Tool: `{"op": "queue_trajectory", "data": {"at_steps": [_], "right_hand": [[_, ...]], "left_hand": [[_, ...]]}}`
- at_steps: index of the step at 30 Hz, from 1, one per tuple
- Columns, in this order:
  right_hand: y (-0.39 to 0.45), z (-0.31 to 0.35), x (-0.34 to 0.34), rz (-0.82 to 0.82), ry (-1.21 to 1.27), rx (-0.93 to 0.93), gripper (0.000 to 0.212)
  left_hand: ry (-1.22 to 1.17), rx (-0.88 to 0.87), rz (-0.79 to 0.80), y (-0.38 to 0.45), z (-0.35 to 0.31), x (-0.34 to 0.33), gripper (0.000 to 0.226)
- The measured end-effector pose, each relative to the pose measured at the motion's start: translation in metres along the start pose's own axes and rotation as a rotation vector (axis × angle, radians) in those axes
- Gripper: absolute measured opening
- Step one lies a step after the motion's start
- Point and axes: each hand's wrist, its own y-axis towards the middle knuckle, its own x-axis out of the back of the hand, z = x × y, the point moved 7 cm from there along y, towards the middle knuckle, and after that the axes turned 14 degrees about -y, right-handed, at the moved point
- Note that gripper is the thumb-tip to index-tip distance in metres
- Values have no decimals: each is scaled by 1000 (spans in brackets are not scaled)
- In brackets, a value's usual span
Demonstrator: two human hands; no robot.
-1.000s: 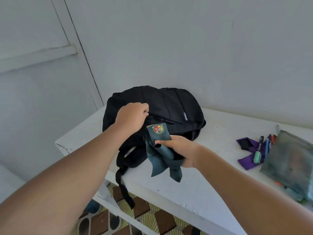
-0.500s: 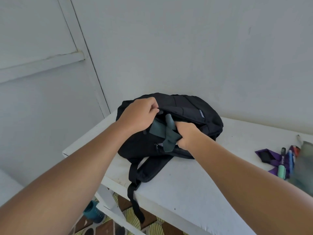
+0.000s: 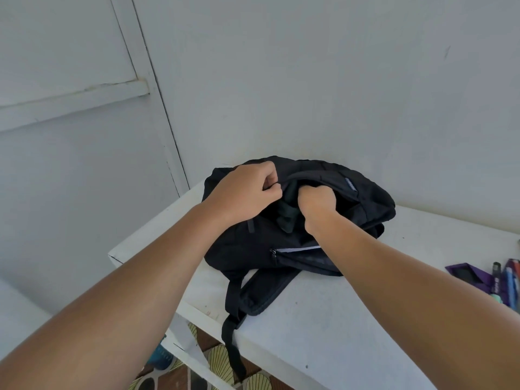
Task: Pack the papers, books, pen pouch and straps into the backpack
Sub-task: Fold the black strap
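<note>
The right hand [image 3: 316, 202] is curled into a fist around the dark green strap [image 3: 287, 218], its knuckles pushed into the open top pocket of the black backpack [image 3: 365, 204]; a fold of the strap pokes out at the hand's 8 o'clock. At its 9 o'clock, almost touching it, the left hand [image 3: 244, 192] pinches the near lip of that opening between thumb and bent fingers, holding it up. The backpack lies flat on the white table [image 3: 323, 319], near the wall, with a lower zip partly open showing a white edge, and its shoulder straps trail toward 6 o'clock over the table's front edge. Well apart at the backpack's 3 o'clock, at the frame's right edge, lie a purple strap [image 3: 467, 275] and several pens [image 3: 503, 282].
</note>
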Motion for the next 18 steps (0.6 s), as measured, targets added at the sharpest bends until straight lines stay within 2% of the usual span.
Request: {"op": "queue_trajectory", "data": {"at_steps": [5, 10, 13, 18], "right_hand": [[10, 27, 1, -91, -503, 208, 25], [14, 49, -31, 10, -722, 277, 25], [6, 50, -46, -38, -956, 408, 21], [-6, 45, -49, -59, -1079, 506, 18]], "left_hand": [[-104, -9, -35, 1, 2, 7, 13], [-140, -3, -27, 2, 5, 13, 11], [-168, 19, -58, 1, 10, 18, 10], [-215, 51, -91, -1, 17, 12, 9]]}}
